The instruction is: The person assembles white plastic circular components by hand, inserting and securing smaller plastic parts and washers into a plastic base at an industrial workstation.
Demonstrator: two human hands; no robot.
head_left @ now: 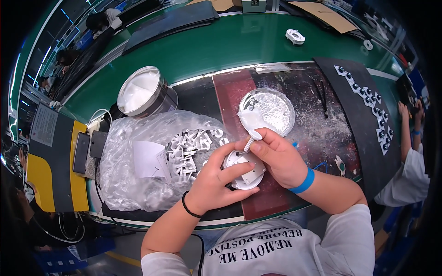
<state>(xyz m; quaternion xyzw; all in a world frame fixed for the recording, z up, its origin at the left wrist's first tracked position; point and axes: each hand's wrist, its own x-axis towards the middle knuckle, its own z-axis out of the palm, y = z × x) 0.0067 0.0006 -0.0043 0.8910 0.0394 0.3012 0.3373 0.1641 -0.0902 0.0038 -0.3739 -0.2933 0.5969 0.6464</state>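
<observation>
My left hand (215,177) grips a round white plastic housing (248,178) with small holes, its fingers lying across the face and rim. Between thumb and fingers, my right hand (278,154) pinches a small white plastic pin with a round, flat head (254,135). The pin's stem slants down to the upper part of the housing; whether its tip sits in a hole I cannot tell. Just beyond my right hand lies a round shiny dish (286,103) with a whitish translucent piece (254,120) at its near-left edge. Left of my hands, several similar white pins (186,154) lie heaped on a clear plastic bag (133,186).
A tin (169,94) with white contents stands at the back left. A yellow and grey machine (57,161) borders the left side. On a dark mat at right are several small white parts with black pieces (368,96). A white part (294,37) rests on the green surface; another person works at right.
</observation>
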